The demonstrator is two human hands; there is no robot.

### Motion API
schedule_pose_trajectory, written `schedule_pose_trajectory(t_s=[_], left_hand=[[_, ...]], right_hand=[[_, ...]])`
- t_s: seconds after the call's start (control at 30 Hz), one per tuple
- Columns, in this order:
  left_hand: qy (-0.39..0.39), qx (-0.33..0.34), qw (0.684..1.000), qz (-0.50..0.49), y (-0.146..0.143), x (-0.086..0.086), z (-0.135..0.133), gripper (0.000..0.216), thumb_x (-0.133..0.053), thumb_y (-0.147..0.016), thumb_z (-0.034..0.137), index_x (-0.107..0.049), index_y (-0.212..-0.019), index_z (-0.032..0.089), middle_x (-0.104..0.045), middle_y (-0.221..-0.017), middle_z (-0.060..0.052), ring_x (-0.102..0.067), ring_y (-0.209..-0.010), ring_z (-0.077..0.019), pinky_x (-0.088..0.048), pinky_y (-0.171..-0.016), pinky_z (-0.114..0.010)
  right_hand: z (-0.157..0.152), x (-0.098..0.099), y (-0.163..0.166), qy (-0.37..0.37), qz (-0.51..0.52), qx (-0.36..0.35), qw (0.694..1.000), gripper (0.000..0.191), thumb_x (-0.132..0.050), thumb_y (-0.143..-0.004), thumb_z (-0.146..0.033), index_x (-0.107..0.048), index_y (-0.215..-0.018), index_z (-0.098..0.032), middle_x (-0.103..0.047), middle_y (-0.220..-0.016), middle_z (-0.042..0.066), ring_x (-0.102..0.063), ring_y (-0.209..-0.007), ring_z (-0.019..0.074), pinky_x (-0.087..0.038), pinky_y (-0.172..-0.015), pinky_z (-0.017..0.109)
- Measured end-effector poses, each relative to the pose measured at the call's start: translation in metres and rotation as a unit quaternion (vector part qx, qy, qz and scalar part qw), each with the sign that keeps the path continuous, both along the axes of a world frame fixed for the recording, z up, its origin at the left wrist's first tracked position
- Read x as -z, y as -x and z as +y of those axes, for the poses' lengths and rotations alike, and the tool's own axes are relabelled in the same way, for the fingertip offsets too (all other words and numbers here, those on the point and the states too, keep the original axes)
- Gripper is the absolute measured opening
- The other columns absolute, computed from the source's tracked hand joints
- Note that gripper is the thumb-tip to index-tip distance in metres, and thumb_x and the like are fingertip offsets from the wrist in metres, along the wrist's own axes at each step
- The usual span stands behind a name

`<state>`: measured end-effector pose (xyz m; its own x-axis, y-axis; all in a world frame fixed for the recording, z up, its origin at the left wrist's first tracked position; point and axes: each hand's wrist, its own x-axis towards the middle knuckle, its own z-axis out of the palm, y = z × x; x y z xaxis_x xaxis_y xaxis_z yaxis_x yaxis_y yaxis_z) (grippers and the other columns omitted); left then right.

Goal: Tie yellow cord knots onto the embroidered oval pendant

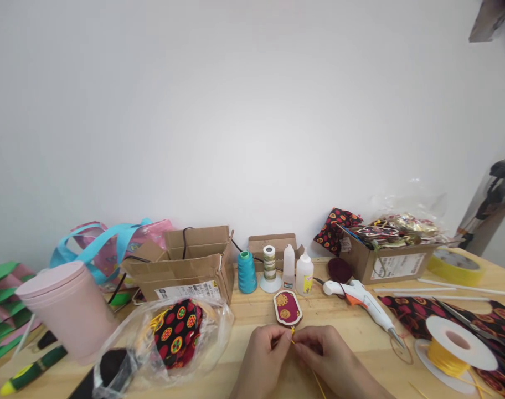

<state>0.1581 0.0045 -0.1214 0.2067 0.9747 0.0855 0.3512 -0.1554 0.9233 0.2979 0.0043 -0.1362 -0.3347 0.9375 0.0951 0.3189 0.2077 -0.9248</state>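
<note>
A dark red pendant (287, 308) with a cream scalloped border and gold motifs lies on the wooden table, just beyond my fingertips. Yellow cord (293, 331) comes from its near end. My left hand (266, 354) pinches the cord close to the pendant, thumb against forefinger. From the other side, my right hand (325, 350) also closes its fingertips on the cord. A loose length of it trails below my right hand toward the table's front edge. The exact spot between the fingertips is partly hidden.
A white hot glue gun (362, 305) and a spool of yellow cord (454, 349) lie to the right. Behind the pendant stand teal thread (247, 271) and a glue bottle (305, 274). Cardboard boxes (186, 271), a plastic bag (215, 338) and a pink canister (70, 316) are leftward.
</note>
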Motion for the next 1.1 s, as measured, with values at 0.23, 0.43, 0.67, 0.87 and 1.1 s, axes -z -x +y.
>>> schedule_pose_trajectory(t_s=[0.23, 0.43, 0.67, 0.87, 1.1], left_hand=[[0.074, -0.014, 0.991, -0.109, -0.001, 0.007, 0.005, 0.031, -0.043, -0.071, 0.041, -0.047, -0.055, 0.015, -0.035, -0.044, 0.008, -0.028, -0.037, -0.0061, -0.02, -0.037, -0.018], [0.092, 0.026, 0.989, -0.109, -0.003, 0.006, 0.004, 0.033, -0.042, -0.072, 0.041, -0.048, -0.054, 0.014, -0.044, -0.045, 0.004, -0.031, -0.034, -0.005, -0.021, -0.036, -0.017], [0.076, 0.03, 0.996, -0.042, -0.007, 0.008, -0.001, 0.033, -0.042, -0.072, 0.036, -0.061, -0.061, 0.012, -0.048, -0.047, 0.003, -0.035, -0.034, -0.0056, -0.025, -0.036, -0.017], [0.092, -0.004, 0.989, -0.115, -0.009, 0.005, 0.001, 0.028, -0.047, -0.068, 0.035, -0.06, -0.061, 0.01, -0.055, -0.051, 0.0, -0.04, -0.035, -0.0066, -0.026, -0.036, -0.018], [0.119, 0.007, 0.986, -0.12, -0.007, 0.002, 0.002, 0.035, -0.045, -0.068, 0.042, -0.054, -0.053, 0.012, -0.052, -0.045, 0.001, -0.031, -0.029, -0.0039, -0.016, -0.032, -0.018]], right_hand=[[0.002, -0.003, 0.004, 0.021, 0.051, 0.005, 0.998, 0.023, -0.045, -0.074, -0.029, -0.063, -0.068, -0.016, -0.057, -0.054, -0.001, -0.049, -0.051, 0.0112, -0.035, -0.048, 0.019], [0.002, -0.013, 0.004, 0.038, 0.103, -0.026, 0.994, 0.028, -0.044, -0.075, -0.034, -0.059, -0.06, -0.015, -0.053, -0.052, -0.003, -0.046, -0.05, 0.0097, -0.034, -0.049, 0.018], [0.005, -0.013, 0.007, 0.091, 0.149, 0.033, 0.984, 0.024, -0.054, -0.066, -0.035, -0.057, -0.054, -0.013, -0.048, -0.043, -0.005, -0.039, -0.04, 0.0065, -0.027, -0.041, 0.017], [0.006, -0.015, 0.005, 0.1, 0.182, 0.045, 0.977, 0.026, -0.056, -0.064, -0.037, -0.058, -0.057, -0.013, -0.052, -0.047, -0.003, -0.04, -0.041, 0.0063, -0.029, -0.043, 0.018], [0.004, -0.014, 0.004, 0.091, 0.203, 0.012, 0.975, 0.023, -0.058, -0.064, -0.035, -0.06, -0.067, -0.013, -0.054, -0.048, -0.003, -0.044, -0.045, 0.0076, -0.032, -0.045, 0.018]])
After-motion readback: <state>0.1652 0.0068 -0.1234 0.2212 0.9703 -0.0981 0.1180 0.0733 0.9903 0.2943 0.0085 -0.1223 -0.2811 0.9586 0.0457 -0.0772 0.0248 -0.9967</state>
